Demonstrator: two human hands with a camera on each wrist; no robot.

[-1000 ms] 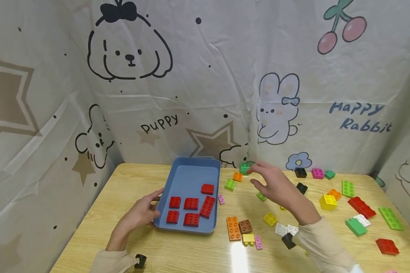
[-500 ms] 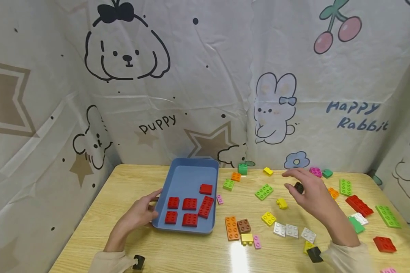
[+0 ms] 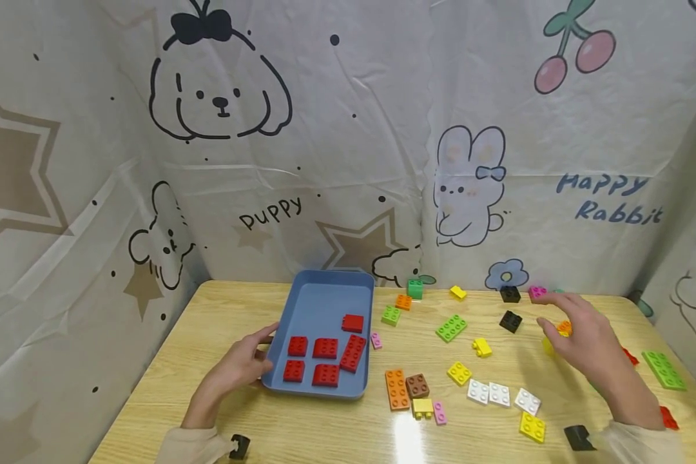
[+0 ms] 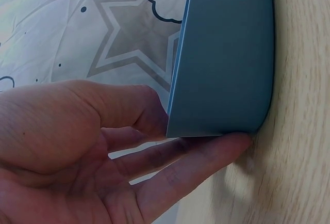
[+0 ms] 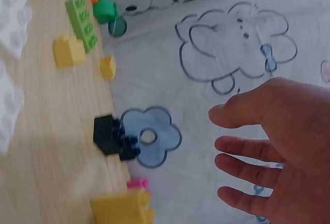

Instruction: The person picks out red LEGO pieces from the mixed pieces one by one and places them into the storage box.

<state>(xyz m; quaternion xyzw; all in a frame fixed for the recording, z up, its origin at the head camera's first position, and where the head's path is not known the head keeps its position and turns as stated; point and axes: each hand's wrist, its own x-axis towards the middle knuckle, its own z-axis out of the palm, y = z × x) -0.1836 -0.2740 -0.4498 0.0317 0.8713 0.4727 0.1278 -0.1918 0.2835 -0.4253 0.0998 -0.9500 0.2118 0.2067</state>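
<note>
A blue tray (image 3: 333, 299) stands on the wooden table, with several red toy bricks (image 3: 325, 375) in its front and right part. My left hand (image 3: 236, 364) holds the tray's left side near the front corner; in the left wrist view the thumb lies at the rim and the fingertips meet the outer wall. My right hand (image 3: 588, 345) hovers over bricks at the right, thumb and fingers apart with nothing between them. It partly covers a yellow brick (image 3: 548, 347) and red ones behind it. Near it lie a black brick (image 3: 510, 321) and a magenta brick (image 3: 537, 292).
Loose bricks lie right of the tray: an orange one (image 3: 397, 389), a brown one (image 3: 417, 385), several white ones (image 3: 499, 394), yellow ones (image 3: 532, 427) and a long lime one (image 3: 452, 328). A printed cloth (image 3: 336, 161) hangs behind the table.
My right hand has moved right from beside the green brick, past the black bricks, to above the yellow brick. The left hand and the tray stay in place.
</note>
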